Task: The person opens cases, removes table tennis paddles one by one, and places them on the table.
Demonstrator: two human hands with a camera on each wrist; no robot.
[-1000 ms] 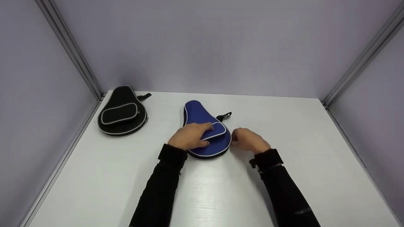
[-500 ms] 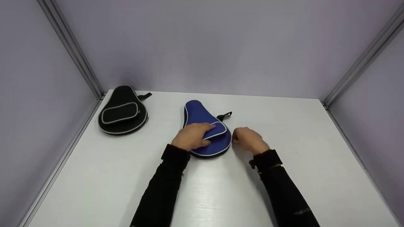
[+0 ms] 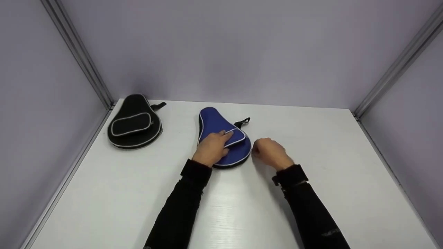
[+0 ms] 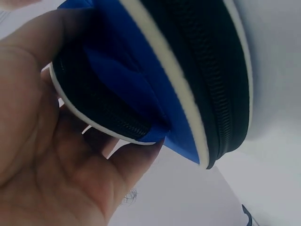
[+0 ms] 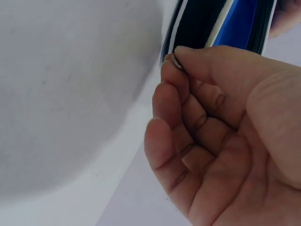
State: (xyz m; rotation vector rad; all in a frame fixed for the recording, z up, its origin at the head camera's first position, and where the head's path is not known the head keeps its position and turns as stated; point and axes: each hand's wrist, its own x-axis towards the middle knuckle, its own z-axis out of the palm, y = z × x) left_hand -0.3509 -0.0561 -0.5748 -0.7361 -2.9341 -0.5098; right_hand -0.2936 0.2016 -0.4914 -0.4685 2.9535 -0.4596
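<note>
White table, blue paddle case flat, narrow end twd back wall

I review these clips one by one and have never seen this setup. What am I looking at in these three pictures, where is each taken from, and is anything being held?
No machine here: a person in black sleeves works with two bare hands. The wide picture comes from a camera on the head, looking down at a white table walled by pale panels. The two close-ups come from cameras on each wrist.

On the table lie two paddle-shaped zip cases: a black case at the far left, untouched, and a blue case in the middle.

The left hand rests on the blue case, fingers over its front pocket. The right hand is at the case's right edge; its wrist view shows thumb and forefinger pinching a small metal piece, probably the zip pull.
</note>
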